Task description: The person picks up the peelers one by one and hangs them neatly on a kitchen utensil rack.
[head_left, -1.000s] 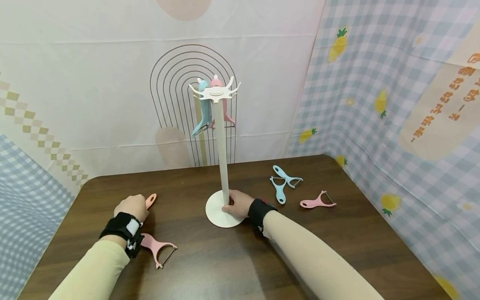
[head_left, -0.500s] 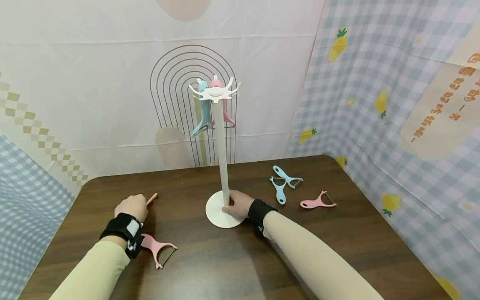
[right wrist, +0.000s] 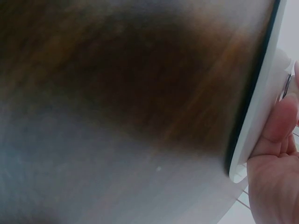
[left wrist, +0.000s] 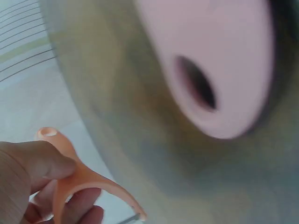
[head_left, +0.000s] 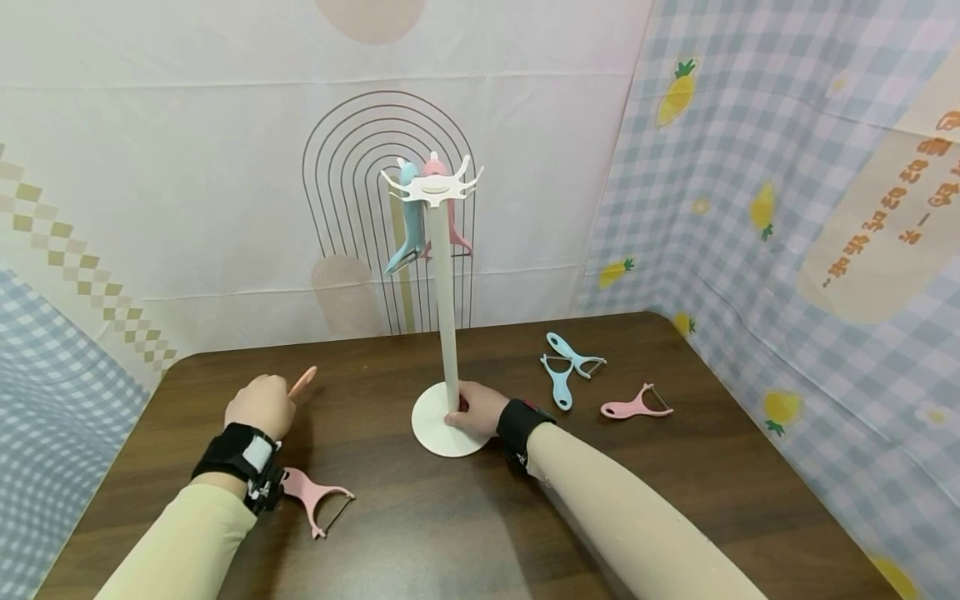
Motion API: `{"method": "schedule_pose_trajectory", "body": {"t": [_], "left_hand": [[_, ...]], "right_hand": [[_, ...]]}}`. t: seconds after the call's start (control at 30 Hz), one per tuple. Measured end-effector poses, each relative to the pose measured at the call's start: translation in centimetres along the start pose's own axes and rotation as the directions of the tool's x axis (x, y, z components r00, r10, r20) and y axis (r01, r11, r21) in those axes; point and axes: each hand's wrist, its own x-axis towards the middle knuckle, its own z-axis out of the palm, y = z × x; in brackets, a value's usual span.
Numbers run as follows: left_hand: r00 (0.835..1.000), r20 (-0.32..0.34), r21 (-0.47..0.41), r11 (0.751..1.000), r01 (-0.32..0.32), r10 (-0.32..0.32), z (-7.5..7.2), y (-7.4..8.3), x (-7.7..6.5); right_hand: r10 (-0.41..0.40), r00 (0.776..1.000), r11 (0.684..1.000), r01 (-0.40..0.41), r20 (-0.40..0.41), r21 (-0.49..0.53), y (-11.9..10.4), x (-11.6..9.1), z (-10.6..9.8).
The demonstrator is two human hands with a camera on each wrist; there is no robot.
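My left hand (head_left: pixel 260 406) pinches an orange peeler (left wrist: pixel 79 177) between thumb and fingers, its handle tip pointing away from the hand in the head view. A pink peeler (head_left: pixel 307 493) lies on the table just below the left wrist; its holed handle (left wrist: pixel 224 84) looms large in the left wrist view. My right hand (head_left: pixel 482 408) grips the foot of the post of a white hook stand (head_left: pixel 443 308), low over its round base (head_left: pixel 431 429). From the stand's far hooks hang a blue peeler (head_left: pixel 412 221) and a pink peeler (head_left: pixel 454 229).
Two blue peelers (head_left: pixel 560 383) lie overlapping at the table's back right, with another pink peeler (head_left: pixel 626 408) nearer the right edge. Patterned cloth (head_left: pixel 540 167) hangs behind and beside the brown table (head_left: pixel 390 533). Several white hooks at the front of the stand carry nothing.
My left hand has risen slightly with the orange peeler, whose handle has turned and now tips upward. The right hand and the stand have stayed where they were.
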Motion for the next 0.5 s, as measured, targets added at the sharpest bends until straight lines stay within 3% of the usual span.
{"method": "schedule_pose_trajectory", "body": {"t": [0.17,0.5], "left_hand": [[0.986,-0.158,-0.065,0.995,-0.07,0.059,-0.7,0.9,0.0],[0.911,-0.398,-0.11,0.98,-0.165,0.109,-2.6,3.5,0.2]], "right_hand": [[0.006,1.0,1.0,-0.006,0.003,-0.006,0.2,0.1,0.1],[-0.003,1.0,1.0,0.003,0.004,-0.004,0.0,-0.1,-0.1]]}}
